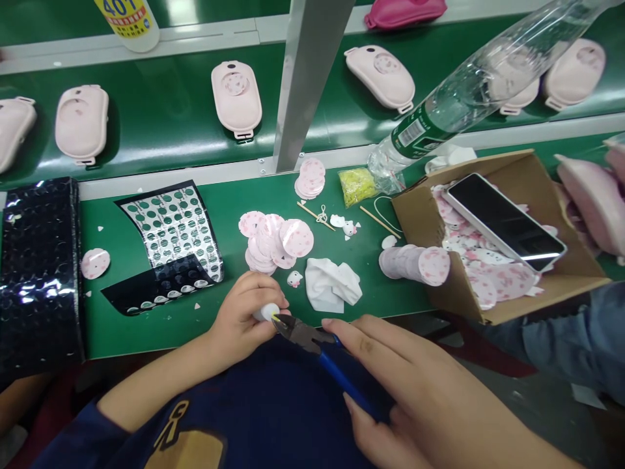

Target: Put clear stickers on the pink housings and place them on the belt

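My left hand (239, 312) is closed around a small white bottle-like piece (266, 312) with a thin yellow tip, just over the table's near edge. My right hand (410, 378) grips blue-handled cutting pliers (303, 335), whose dark jaws meet the yellow tip. Beyond my left hand lies a loose pile of pink patterned discs (273, 238). A crumpled white tissue (332, 284) and a small white cat-face piece (294, 279) are close to the jaws. The rest of the white piece is hidden inside my fingers.
At right, a cardboard box (502, 312) holds printed pieces and a phone (508, 221); a row of discs (415, 264) lies beside it. A plastic bottle (424, 124) leans there. A sticker sheet (176, 228) lies left. Pink cases (237, 98) rest on the green belt behind a metal post (312, 78).
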Tool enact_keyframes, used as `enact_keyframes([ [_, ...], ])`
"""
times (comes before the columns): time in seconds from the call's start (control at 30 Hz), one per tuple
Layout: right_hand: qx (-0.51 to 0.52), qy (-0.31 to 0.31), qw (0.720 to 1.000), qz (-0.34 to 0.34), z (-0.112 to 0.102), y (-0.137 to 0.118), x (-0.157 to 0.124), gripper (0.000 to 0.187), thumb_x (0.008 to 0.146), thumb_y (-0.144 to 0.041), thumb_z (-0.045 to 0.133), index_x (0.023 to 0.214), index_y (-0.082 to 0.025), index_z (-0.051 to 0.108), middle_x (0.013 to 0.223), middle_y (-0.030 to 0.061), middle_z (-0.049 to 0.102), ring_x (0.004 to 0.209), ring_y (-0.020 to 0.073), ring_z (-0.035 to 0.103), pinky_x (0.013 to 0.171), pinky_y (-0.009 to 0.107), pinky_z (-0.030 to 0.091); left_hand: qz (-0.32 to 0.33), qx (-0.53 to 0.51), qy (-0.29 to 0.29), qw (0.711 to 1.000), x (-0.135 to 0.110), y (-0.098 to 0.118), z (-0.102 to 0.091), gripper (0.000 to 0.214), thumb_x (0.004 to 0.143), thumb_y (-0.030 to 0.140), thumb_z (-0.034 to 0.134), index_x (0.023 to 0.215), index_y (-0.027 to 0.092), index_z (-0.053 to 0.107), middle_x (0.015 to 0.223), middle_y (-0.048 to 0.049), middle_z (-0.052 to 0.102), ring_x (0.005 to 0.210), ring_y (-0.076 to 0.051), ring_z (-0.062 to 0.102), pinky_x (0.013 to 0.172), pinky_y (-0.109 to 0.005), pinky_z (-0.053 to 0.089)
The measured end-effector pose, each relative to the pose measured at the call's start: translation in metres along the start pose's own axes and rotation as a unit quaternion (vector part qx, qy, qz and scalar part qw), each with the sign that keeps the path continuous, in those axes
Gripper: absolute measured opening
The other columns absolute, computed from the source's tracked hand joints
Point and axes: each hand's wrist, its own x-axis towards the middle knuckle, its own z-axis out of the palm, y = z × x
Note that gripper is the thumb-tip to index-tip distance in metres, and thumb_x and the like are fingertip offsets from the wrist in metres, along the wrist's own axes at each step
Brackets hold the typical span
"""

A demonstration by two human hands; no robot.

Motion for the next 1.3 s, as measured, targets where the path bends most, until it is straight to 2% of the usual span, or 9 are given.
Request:
enact_keyframes([
  [0.63, -0.021, 0.012, 1.0, -0.019, 0.0002, 0.0029, -0.0026, 0.051, 0.076, -0.013, 0.052, 0.126, -0.013, 0.055, 0.09, 0.009, 0.065, 0.077, 0.0206, 0.066, 0.068, 0.032, 0.061, 0.005, 0.015, -0.001, 1.0, 0.0003, 0.0034, -0.001, 0.007, 0.087, 0.017, 0.065, 0.092, 0.021, 0.062, 0.088, -0.0035, 0.063, 0.084, -0.015, 0.06, 0.077, -0.029, 0.05],
  [0.87, 0.002, 0.005, 1.0, -0.011, -0.0023, -0.0001, -0.0027, 0.052, 0.074, -0.013, 0.053, 0.126, -0.014, 0.056, 0.089, 0.0081, 0.065, 0.076, 0.0202, 0.066, 0.066, 0.032, 0.06, 0.005, 0.01, -0.003, 1.0, -0.0007, 0.0029, -0.0014, 0.008, 0.087, 0.016, 0.066, 0.092, 0.021, 0.062, 0.088, -0.003, 0.063, 0.084, -0.014, 0.06, 0.078, -0.029, 0.05],
  [1.1, 0.036, 0.045, 0.998, -0.032, -0.006, -0.002, 0.0021, 0.048, 0.071, -0.009, 0.049, 0.118, -0.016, 0.058, 0.081, 0.0054, 0.064, 0.069, 0.0177, 0.065, 0.058, 0.025, 0.056, 0.017, 0.0, -0.008, 1.0, 0.0005, 0.0042, -0.0017, 0.008, 0.088, 0.017, 0.066, 0.092, 0.02, 0.061, 0.09, -0.0024, 0.062, 0.084, -0.013, 0.06, 0.079, -0.028, 0.049],
  [1.3, 0.005, 0.015, 1.0, -0.02, -0.0017, 0.0008, -0.0033, 0.049, 0.075, -0.011, 0.051, 0.123, -0.014, 0.057, 0.086, 0.0069, 0.066, 0.075, 0.0188, 0.066, 0.066, 0.028, 0.06, 0.01, 0.0, -0.009, 1.0, -0.0009, 0.0048, -0.0018, 0.008, 0.088, 0.016, 0.066, 0.092, 0.02, 0.061, 0.089, -0.0026, 0.062, 0.084, -0.013, 0.06, 0.079, -0.028, 0.05],
])
